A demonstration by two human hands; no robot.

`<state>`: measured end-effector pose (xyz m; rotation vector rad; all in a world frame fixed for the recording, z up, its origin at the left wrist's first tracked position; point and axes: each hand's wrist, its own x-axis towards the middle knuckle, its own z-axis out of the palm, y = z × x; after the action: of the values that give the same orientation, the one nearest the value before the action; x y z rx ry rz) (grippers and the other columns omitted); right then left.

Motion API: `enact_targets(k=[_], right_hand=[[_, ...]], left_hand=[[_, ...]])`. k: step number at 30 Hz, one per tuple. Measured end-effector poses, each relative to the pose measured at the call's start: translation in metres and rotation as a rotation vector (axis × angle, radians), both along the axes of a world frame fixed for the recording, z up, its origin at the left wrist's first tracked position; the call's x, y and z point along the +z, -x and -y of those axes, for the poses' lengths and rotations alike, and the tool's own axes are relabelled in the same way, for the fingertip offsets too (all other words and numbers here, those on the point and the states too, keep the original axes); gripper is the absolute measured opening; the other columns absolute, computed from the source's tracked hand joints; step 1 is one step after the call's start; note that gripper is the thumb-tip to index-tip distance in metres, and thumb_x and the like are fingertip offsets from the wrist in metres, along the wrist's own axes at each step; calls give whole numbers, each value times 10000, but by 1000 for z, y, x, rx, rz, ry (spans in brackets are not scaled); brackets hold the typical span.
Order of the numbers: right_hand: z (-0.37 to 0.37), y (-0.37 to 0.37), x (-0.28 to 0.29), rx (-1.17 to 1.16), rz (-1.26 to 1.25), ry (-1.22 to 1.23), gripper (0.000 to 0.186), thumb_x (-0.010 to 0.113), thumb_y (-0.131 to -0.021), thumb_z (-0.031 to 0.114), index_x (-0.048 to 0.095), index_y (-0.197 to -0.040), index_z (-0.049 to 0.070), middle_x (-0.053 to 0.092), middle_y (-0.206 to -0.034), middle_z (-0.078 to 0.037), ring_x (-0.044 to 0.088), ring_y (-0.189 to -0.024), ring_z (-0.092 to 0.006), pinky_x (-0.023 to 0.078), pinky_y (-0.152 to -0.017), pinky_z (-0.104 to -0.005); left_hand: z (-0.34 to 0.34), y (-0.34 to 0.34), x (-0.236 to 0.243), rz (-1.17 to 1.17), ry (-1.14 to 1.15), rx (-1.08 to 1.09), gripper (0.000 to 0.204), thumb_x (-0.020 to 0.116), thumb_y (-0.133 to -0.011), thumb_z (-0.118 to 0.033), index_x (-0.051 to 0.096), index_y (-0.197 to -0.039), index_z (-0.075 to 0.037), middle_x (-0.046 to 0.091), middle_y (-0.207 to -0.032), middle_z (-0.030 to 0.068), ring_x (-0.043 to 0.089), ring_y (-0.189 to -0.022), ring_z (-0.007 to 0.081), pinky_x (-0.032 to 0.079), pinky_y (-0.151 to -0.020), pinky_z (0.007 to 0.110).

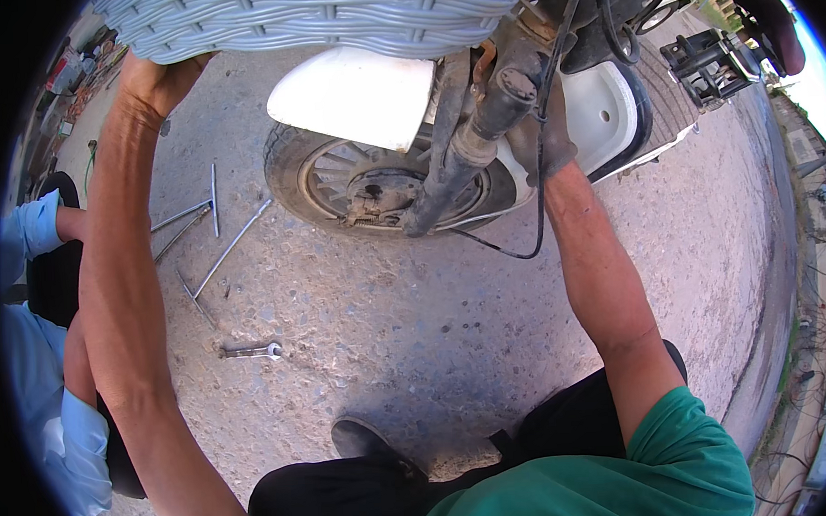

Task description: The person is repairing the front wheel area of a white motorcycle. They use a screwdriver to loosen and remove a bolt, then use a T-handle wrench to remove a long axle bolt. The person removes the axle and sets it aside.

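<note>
A grey woven basket (326,20) crosses the top, mounted at the front of a white scooter. My left hand (154,85) is at the basket's lower left edge, its fingers curled in beneath the rim and partly hidden. My right hand (549,143), greyish and partly in shadow, reaches behind the dark steering column and fork (481,128); its fingers are out of sight. Below the basket is a white front fender (353,98) over the front wheel (320,174). A black cable (543,214) hangs in a loop beside my right wrist.
Several metal T-handle wrenches (232,249) lie on the rough concrete left of the wheel, with a spanner (254,351) nearer me. A person in light blue (50,370) sits close at my left. The scooter's white floor panel (611,117) extends to the right.
</note>
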<state>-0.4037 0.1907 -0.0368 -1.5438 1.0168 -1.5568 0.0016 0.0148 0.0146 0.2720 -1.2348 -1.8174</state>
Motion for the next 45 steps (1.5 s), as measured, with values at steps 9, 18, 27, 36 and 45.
enact_targets(k=[9, 18, 27, 36, 45], right_hand=[[4, 3, 1, 250, 612, -157, 138, 567, -970, -1, 573, -1094, -62, 646, -1009, -132, 681, -882, -205, 596, -785, -375], [6, 7, -3, 270, 506, -118, 129, 541, -987, 5, 581, -1094, -55, 648, -1013, -126, 676, -884, -186, 593, -791, -365], [5, 2, 0, 242, 602, -163, 122, 528, -993, 10, 576, -1071, -70, 651, -1010, -134, 678, -884, -196, 593, -787, -372], [9, 9, -5, -123, -282, 104, 216, 739, -830, 29, 620, -1004, -15, 687, -847, -30, 663, -751, -130, 539, -681, -293], [9, 5, -6, -49, -16, 18, 221, 764, -833, 66, 630, -990, -12, 697, -857, -43, 653, -778, -112, 537, -707, -285]], left_hand=[[5, 12, -5, 921, 606, 380, 300, 650, -980, -244, 680, -1207, -51, 702, -1220, 98, 664, -1086, 259, 541, -1008, 418], [18, -3, -9, 382, 224, 76, 376, 616, -1001, -310, 645, -1259, -38, 695, -1219, 122, 667, -1053, 261, 550, -967, 473], [16, -6, -10, -32, -1, -229, 307, 655, -976, -233, 677, -1228, -58, 698, -1220, 105, 653, -1110, 258, 532, -1024, 424], [40, -12, -16, -33, -75, -293, 358, 647, -975, -218, 635, -1293, -51, 667, -1296, 93, 604, -1218, 263, 477, -1103, 438], [12, -1, 8, 619, 482, 297, 377, 611, -977, -178, 606, -1316, -14, 568, -1386, 128, 575, -1250, 266, 486, -1090, 412]])
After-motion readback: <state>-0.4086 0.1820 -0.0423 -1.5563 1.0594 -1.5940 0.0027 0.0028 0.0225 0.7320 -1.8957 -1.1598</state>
